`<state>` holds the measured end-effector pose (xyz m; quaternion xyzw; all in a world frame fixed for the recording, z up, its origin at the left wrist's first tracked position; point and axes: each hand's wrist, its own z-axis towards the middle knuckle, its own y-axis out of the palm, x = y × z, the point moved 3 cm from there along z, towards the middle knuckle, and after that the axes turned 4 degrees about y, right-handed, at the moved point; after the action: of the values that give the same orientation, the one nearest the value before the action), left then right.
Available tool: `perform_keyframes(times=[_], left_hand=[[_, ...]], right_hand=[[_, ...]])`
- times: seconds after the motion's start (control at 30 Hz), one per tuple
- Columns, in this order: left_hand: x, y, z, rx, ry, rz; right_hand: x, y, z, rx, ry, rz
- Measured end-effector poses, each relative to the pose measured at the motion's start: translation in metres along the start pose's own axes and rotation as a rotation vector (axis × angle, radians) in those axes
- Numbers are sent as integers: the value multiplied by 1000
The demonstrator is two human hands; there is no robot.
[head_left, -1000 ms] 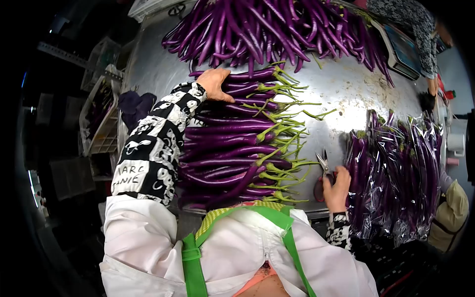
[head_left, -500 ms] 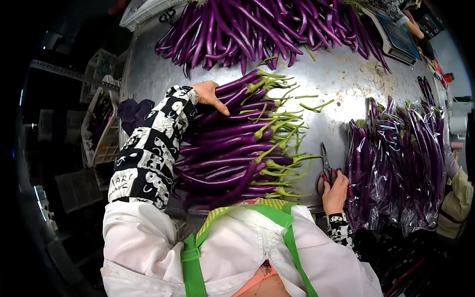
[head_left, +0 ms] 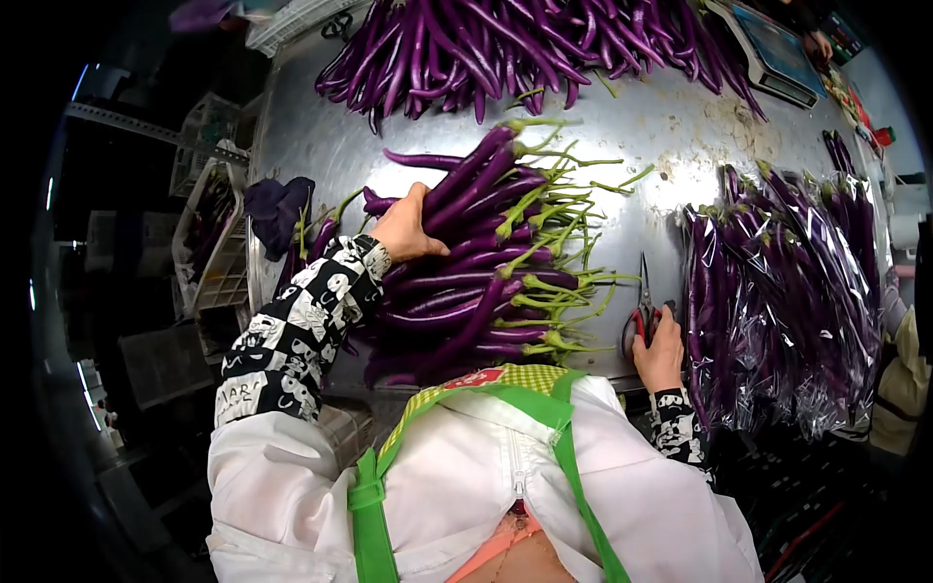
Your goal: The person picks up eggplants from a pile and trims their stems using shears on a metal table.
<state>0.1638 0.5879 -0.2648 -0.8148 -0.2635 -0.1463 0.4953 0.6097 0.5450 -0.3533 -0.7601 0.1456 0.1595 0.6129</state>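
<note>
A row of long purple eggplants (head_left: pixel 437 319) lies across the metal table in front of me, green stems mostly to the right. My left hand (head_left: pixel 408 228) is closed around several eggplants (head_left: pixel 476 183) at the far end of this row, the thumb across them; how many it grips is hidden. One eggplant (head_left: pixel 423 158) lies crosswise just beyond them. At the row's right, my right hand (head_left: pixel 661 352) is closed on the handles of red-and-black scissors (head_left: pixel 644 291), whose blades point away from me. Another eggplant (head_left: pixel 328 233) with its stem upward is left of my left wrist.
A large heap of eggplants (head_left: pixel 486 49) covers the table's far side. Eggplants in clear plastic bags (head_left: pixel 777 301) lie at the right. A scale (head_left: pixel 768 58) stands at the far right, a dark cloth (head_left: pixel 277 202) at the left edge. Cut stems (head_left: pixel 627 182) lie on the metal table (head_left: pixel 671 126).
My left hand has come slightly nearer to me, and the far eggplants of the row have shifted and tilted. An eggplant now shows left of my wrist. My right hand stays by the scissors.
</note>
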Motion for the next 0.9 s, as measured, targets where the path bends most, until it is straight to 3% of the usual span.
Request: perform_keyframes(times=[0.07,0.13,0.17,0.23,0.3,0.37,0.43,0.63,0.73,0.9], left_hand=[[1,-1,-6,-5,-26,46],[-4,-4,-9,39,275,120],[-7,-4,-8,42,276,121],[-10,-5,-4,33,321,-13],[-9,-3,1,12,193,80],[-3,-5,1,21,-11,389],[-10,-8,6,72,48,338],[-24,-17,35,-106,89,12],[-14,-20,29,-54,-11,267],[-23,-26,35,-199,36,137]], right_hand=[[-8,-14,1,-44,23,42],[-17,-32,3,-166,144,132],[-6,-24,4,-164,141,132],[27,5,10,-190,111,580],[20,4,11,-197,120,528],[-4,-18,5,-186,90,544],[1,-3,4,-161,47,564],[-23,-19,-3,-85,-107,465],[-22,-19,-4,-86,-89,512],[-30,-26,-5,-84,-83,517]])
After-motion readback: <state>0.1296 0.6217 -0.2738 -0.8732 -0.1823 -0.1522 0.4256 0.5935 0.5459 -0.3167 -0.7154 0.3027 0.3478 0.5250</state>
